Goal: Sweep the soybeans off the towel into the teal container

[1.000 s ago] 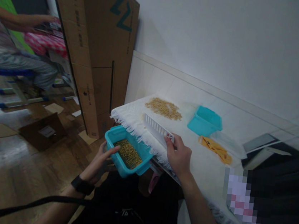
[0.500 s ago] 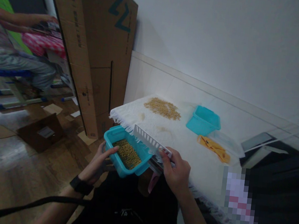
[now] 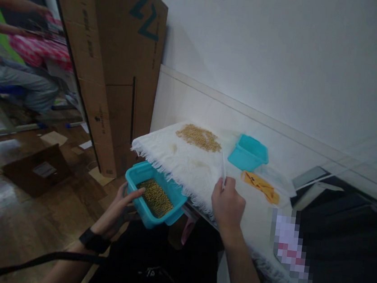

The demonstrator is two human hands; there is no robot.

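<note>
My left hand grips a turquoise tub of beans and holds it just below the near edge of a table covered with a white fringed cloth. My right hand is closed on a white slatted plastic piece, now turned edge-on and pointing away over the cloth. A pile of loose beans lies at the far left of the cloth. A second turquoise tub stands behind, to the right of the pile.
A yellow wrapper and a clear lid lie right of the second tub. Tall cardboard sheets lean on the wall to the left. A flat box lies on the wooden floor. Another person sits at the far left.
My right hand drew the white piece to the table's near edge by the tub, then lifted it and turned it edge-on over the cloth. The tub stayed held at the edge.
</note>
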